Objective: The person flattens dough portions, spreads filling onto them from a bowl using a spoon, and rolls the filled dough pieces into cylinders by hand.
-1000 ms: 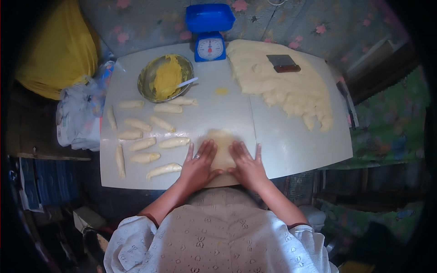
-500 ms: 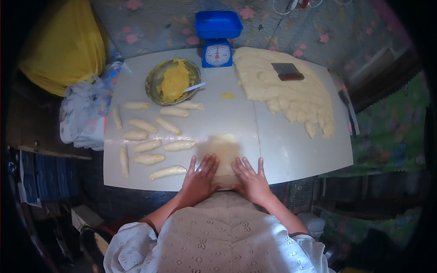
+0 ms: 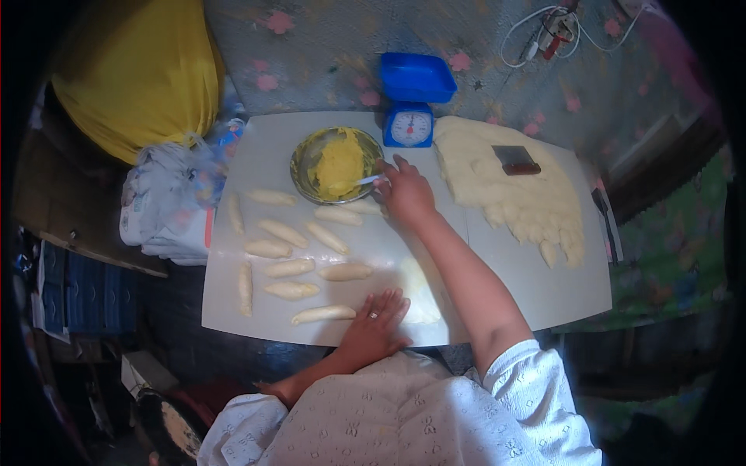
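My left hand (image 3: 377, 318), a ring on one finger, lies flat near the front edge of the table. Its fingers are outstretched beside a thin flattened piece of dough (image 3: 421, 293) and the end of a rolled dough piece (image 3: 322, 314). Across the table stretches my right arm, bringing my right hand (image 3: 407, 194) to the rim of a metal bowl (image 3: 301, 180) of yellow filling (image 3: 342, 159). Thumb and fingers close around the white handle of a utensil (image 3: 367, 180); its other end rests in the filling, so its kind is hidden.
Several rolled dough pieces (image 3: 283, 232) lie on the left of the white table (image 3: 528, 299). A blue kitchen scale (image 3: 409, 128) stands at the back. To its right spreads a large dough mass (image 3: 474, 151), with a dough scraper (image 3: 517, 160) on top. Plastic bags (image 3: 167, 194) sit left.
My right hand has left the flattened dough and reached forward to the utensil's handle in the bowl. My left hand stays by the dough. The whole view has shifted.
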The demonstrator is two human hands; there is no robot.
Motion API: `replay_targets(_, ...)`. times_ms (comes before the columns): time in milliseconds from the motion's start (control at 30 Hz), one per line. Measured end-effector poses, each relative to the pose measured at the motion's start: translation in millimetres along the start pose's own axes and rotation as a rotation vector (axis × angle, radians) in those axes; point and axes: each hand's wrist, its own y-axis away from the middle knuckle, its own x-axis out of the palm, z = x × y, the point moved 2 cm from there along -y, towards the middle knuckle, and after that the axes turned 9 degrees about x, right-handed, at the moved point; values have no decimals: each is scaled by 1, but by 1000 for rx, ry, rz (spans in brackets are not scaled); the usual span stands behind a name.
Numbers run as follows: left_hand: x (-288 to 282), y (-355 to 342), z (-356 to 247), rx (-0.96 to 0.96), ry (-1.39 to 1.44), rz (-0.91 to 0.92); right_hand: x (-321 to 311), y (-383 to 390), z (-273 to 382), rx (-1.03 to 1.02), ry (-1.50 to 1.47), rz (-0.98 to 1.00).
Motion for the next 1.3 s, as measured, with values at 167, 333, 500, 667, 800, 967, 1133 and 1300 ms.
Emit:
replay_targets(167, -2, 7, 5, 49, 140, -59, 22, -35, 25, 31, 318, 554)
replay_targets(333, 2, 8, 9, 108, 139, -85, 29, -45, 55, -56, 432, 499)
replay_targets(500, 4, 11, 9, 163, 135, -150, 39, -51, 40, -89, 263, 167)
replay_targets(667, 5, 12, 12, 150, 186, -151, 59, -33, 34, -50, 186, 386)
replay_targets(800, 2, 10, 13, 133, 209, -136, 54, -23, 35, -38, 114, 489)
replay_targets(967, 3, 8, 12, 129, 211, -175, 39, -9, 13, 277, -432, 715)
replay_targets(1133, 3, 18, 16, 120, 398, -404, -42, 43, -18, 192, -651, 695)
replay_targets(1300, -1, 29, 16, -33, 461, -482, -108, 150, -48, 177, -462, 326)
